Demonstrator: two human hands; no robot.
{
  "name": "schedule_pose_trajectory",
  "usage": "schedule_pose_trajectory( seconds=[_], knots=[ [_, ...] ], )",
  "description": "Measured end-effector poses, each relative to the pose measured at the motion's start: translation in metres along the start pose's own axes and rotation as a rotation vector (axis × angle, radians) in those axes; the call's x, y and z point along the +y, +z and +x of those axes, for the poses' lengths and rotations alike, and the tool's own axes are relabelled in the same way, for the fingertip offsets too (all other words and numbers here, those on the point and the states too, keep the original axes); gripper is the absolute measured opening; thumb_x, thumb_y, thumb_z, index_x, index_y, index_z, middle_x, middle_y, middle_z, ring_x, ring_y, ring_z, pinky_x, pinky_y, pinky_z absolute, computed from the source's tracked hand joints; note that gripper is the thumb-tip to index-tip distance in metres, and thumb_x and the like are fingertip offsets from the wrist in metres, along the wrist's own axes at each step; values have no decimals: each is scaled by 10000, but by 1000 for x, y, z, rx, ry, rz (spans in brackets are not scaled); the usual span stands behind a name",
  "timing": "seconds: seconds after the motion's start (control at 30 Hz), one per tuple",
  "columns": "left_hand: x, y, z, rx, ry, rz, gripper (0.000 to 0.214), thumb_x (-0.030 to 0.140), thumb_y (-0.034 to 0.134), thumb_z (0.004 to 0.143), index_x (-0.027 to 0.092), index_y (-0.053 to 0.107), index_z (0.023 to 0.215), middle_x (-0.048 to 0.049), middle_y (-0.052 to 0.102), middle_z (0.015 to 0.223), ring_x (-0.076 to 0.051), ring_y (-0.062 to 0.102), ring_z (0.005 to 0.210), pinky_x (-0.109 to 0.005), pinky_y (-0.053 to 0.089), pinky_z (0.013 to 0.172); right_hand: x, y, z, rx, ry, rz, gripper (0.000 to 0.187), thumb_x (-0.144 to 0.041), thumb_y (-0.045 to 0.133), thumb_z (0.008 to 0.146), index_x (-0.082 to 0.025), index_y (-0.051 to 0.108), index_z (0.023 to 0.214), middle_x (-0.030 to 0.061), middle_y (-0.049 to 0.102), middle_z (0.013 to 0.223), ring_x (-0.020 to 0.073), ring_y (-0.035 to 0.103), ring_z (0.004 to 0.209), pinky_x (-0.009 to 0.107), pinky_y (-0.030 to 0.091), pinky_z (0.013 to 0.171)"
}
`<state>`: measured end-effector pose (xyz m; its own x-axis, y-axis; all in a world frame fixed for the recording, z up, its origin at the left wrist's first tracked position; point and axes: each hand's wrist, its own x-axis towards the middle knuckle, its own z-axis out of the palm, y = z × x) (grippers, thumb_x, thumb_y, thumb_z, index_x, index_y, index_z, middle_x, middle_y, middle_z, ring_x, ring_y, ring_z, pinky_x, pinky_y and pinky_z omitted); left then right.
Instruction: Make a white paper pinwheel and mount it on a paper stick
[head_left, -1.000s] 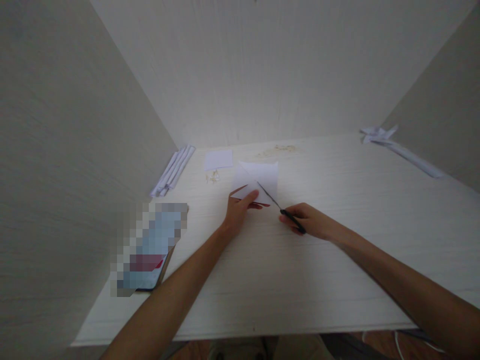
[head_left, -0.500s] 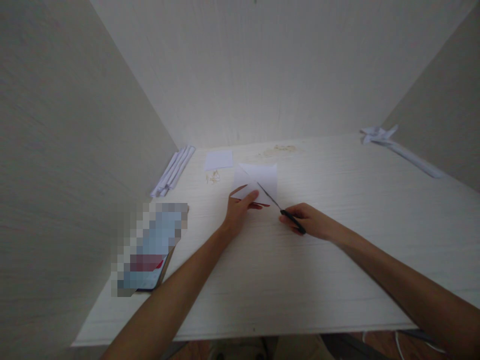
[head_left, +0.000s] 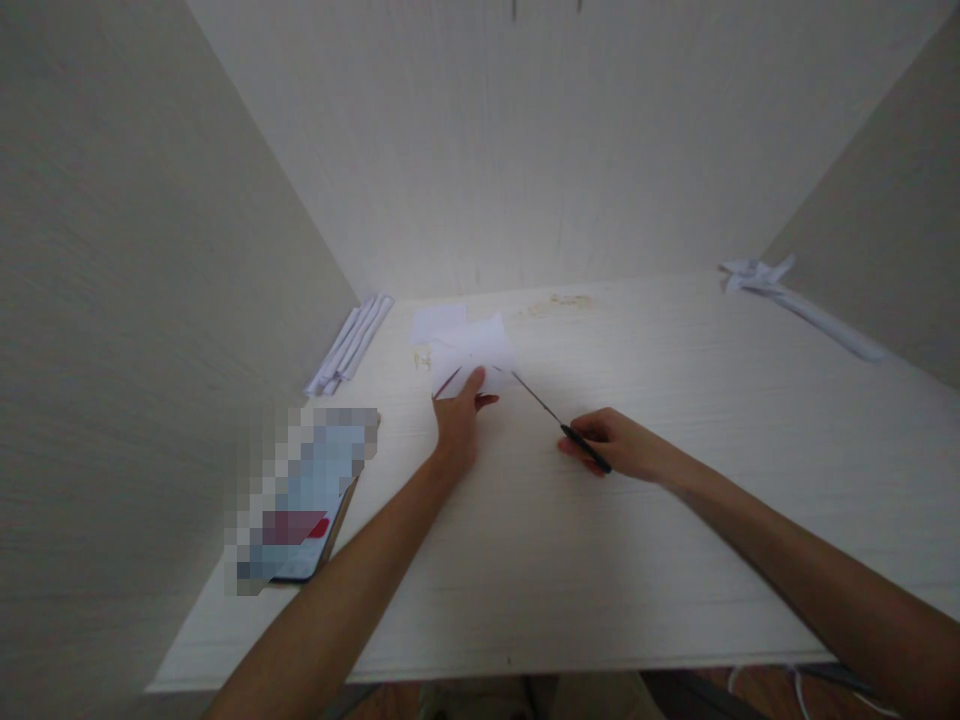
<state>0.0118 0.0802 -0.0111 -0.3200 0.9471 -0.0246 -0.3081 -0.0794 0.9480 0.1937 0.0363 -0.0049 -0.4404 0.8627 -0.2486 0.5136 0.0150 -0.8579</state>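
My left hand [head_left: 459, 425] pinches the near edge of a white sheet of paper [head_left: 480, 350] lying at the middle of the white table [head_left: 600, 560]. My right hand [head_left: 611, 445] is closed on the black handles of a pair of scissors [head_left: 559, 418]. The thin blades point up and left toward the paper, and their tip sits just right of it, apart from the sheet.
A small white paper square [head_left: 435, 322] and tiny scraps [head_left: 422, 358] lie behind the sheet. Folded white strips [head_left: 349, 342] rest at the left wall and more strips [head_left: 799, 305] at the right wall. A blurred-out flat object [head_left: 304, 495] lies near the left front.
My left hand has pulled the sheet leftward and turned it, off the scissor blades. My right hand and the scissors have stayed almost where they were.
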Motion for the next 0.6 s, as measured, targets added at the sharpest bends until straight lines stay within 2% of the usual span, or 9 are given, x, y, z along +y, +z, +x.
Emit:
schedule_pose_trajectory(
  seconds=[0.13,0.27,0.37,0.47,0.6],
  knots=[
    [0,0,0,-73,-21,-37,247,260,647,578,159,576,792,-23,635,789,-108,593,621,-192,472,477,-1,3,2,87,-25,149,376,-494,557,649,-174,400,529,-48,409,439,60,340,397,215,245,398],
    [0,2,-5,-149,-30,-11,267,255,671,558,153,596,793,-41,643,828,-135,599,657,-221,486,492,-1,6,5,349,-57,393,320,-440,603,629,-164,443,609,-40,459,508,27,272,349,199,181,336],
    [-1,3,-10,-283,-53,94,240,271,677,562,149,612,759,-58,655,808,-160,598,670,-253,495,507,-1,9,6,481,-112,571,280,-401,606,645,-161,464,678,-15,523,593,15,258,335,191,162,308],
    [1,4,-15,-395,-51,235,203,280,675,567,151,619,714,-60,662,757,-165,591,637,-273,495,510,1,11,8,537,-151,667,256,-347,637,627,-168,472,707,-39,509,575,13,268,334,181,181,302],
    [2,4,-17,-441,-39,333,177,275,678,564,146,617,669,-50,654,702,-149,578,592,-263,490,510,4,12,10,551,-152,704,257,-297,678,580,-174,483,691,-92,386,463,15,271,321,169,188,293]
  ],
)
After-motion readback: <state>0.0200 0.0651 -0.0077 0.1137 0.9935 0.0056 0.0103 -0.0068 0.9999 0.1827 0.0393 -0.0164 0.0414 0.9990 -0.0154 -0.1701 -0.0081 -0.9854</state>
